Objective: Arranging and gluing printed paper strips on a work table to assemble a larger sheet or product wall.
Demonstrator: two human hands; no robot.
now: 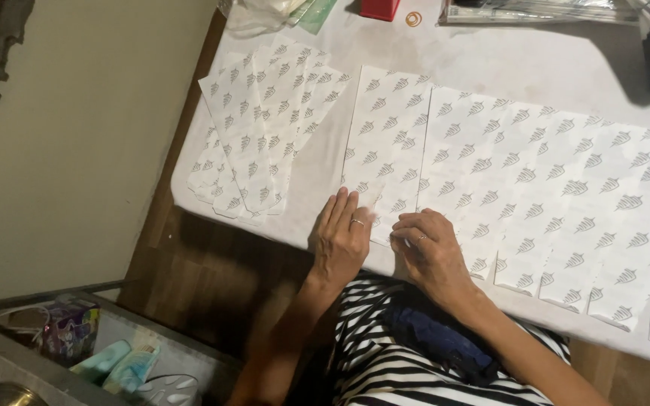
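Note:
Several white paper strips with a grey leaf-like pattern lie side by side in a row (536,180) across the white table (490,68). My left hand (340,239) rests flat, fingers together, on the near end of the leftmost strip (384,143). My right hand (432,252) is beside it, fingers curled, pinching the near edge of that same strip at the table's front edge. Both hands wear a ring.
A fanned pile of the same printed strips (265,128) lies at the table's left end. A red box (379,7), a rubber band (413,19) and clear plastic packs (536,10) sit at the far edge. A bin with packets (114,361) stands on the floor, lower left.

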